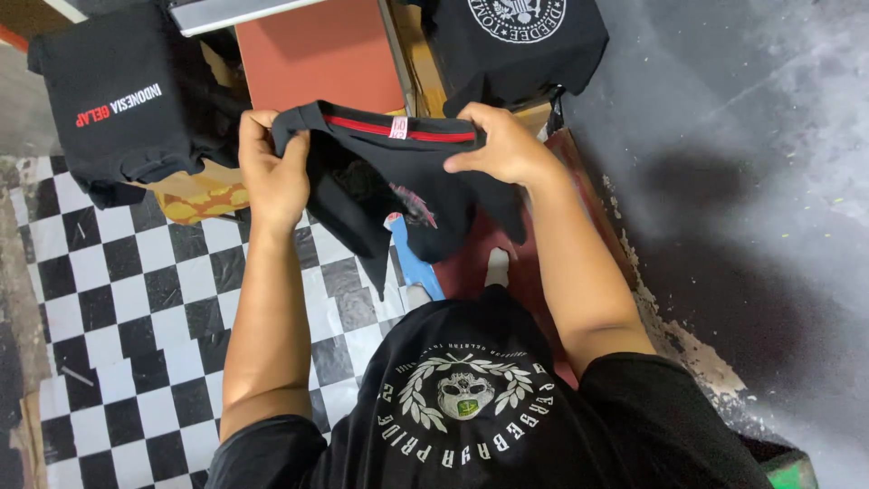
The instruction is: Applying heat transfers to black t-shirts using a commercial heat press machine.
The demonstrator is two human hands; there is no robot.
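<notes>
The left hand (272, 177) and right hand (507, 145) have their fingers clamped on the neck of a black shirt (398, 181), held up and not yet on the red board (317, 54); farther off, two printed shirts (118, 91) already lie on boards.

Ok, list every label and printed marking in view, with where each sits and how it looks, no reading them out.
Neck label: small white tag with red marks, on the red collar tape of the black shirt held by left hand and right hand.
Chest print: red and white lettering on folded black shirt, upper left.
Round white emblem: on black shirt, top centre, partly cut off.
Wreath-and-mask emblem: pale circular print on the person's own shirt.
</notes>
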